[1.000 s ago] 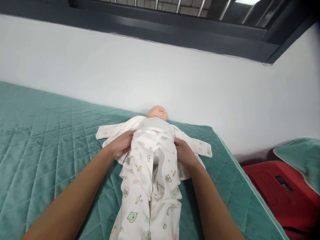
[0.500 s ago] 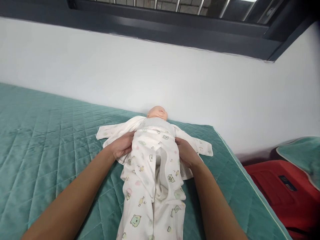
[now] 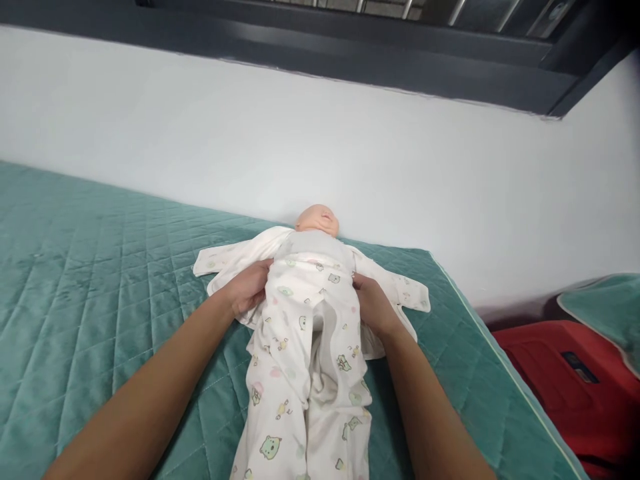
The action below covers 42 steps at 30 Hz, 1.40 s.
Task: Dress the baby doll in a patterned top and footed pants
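Observation:
A baby doll [image 3: 316,219] lies on its back with its head by the wall. White trousers [image 3: 285,353] with printed bears cover its legs and reach up to the belly. Under its back and arms is a white jacket [image 3: 237,257], spread open with both sleeves out to the sides. My left hand [image 3: 251,285] is closed on the trousers at the waist's left side, fingertips partly hidden. At the right side of the waist my right hand [image 3: 373,303] grips the trousers too, its fingers mostly behind the cloth.
The doll rests on a green quilted bed cover [image 3: 125,300] whose piped edge runs down the right. Beyond stands a white wall [image 3: 250,133] under a dark window frame [image 3: 300,50]. A red case or seat [image 3: 555,380] with green cloth [image 3: 605,310] over it is at right.
The view has shifted slightly. Both hands stay at the trouser waist, and the waistband looks nearly the same.

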{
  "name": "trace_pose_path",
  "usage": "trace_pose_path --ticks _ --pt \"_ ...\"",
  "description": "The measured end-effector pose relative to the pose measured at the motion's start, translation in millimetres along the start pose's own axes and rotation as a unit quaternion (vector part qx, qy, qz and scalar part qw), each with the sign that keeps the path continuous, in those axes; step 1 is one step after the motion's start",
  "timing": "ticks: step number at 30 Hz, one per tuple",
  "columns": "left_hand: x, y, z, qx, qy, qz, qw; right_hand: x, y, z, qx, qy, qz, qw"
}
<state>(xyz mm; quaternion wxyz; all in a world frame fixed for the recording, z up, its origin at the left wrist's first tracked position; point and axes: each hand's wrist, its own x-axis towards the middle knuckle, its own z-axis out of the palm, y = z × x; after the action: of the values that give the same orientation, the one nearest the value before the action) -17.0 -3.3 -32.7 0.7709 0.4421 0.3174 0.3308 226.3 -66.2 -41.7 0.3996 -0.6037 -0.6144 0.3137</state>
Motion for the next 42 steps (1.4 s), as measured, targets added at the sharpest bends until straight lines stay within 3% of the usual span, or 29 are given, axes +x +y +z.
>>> trace_pose_path --ticks 4,7,11,14,20,24,27,32,37,39,42 --pt "0.7 -3.9 -1.2 0.036 -0.013 0.036 0.999 0.6 0.6 2.2 -0.015 0.033 -0.016 0.999" --pt "1.8 -6.8 -2.8 0.129 0.004 0.092 0.987 1.6 -1.3 3.6 -0.034 0.058 -0.013 0.998" --pt "5.3 -8.0 -8.4 0.35 0.088 0.205 0.91 3.8 -1.1 3.9 -0.096 0.074 0.02 0.992" --pt "7.0 -6.5 -12.3 0.427 0.118 0.225 0.868 4.3 2.7 3.2 -0.143 0.091 0.029 0.985" --pt "5.9 -6.8 -12.8 0.405 0.113 0.199 0.885 3.5 8.7 4.0 -0.159 0.113 0.03 0.98" --pt "3.7 -8.3 -9.8 0.32 0.103 0.166 0.927 5.5 11.1 7.5 -0.09 0.12 0.041 0.988" --pt "1.0 -4.3 -8.0 0.301 0.104 0.145 0.937 6.8 15.3 8.5 -0.018 0.138 0.065 0.988" --pt "1.6 3.0 -15.9 0.404 0.143 0.149 0.891 6.9 16.7 3.9 0.064 0.163 0.09 0.98" --pt "1.9 6.1 -17.0 0.403 0.285 0.225 0.84 2.9 -2.0 0.5 -0.04 0.219 0.066 0.973" --pt "1.2 7.6 -11.4 0.392 0.266 0.279 0.835 1.2 -11.6 2.5 -0.052 0.233 0.021 0.971" --pt "2.5 7.9 -4.7 0.389 0.161 0.327 0.846 0.9 -20.7 6.4 0.013 0.186 -0.047 0.981"
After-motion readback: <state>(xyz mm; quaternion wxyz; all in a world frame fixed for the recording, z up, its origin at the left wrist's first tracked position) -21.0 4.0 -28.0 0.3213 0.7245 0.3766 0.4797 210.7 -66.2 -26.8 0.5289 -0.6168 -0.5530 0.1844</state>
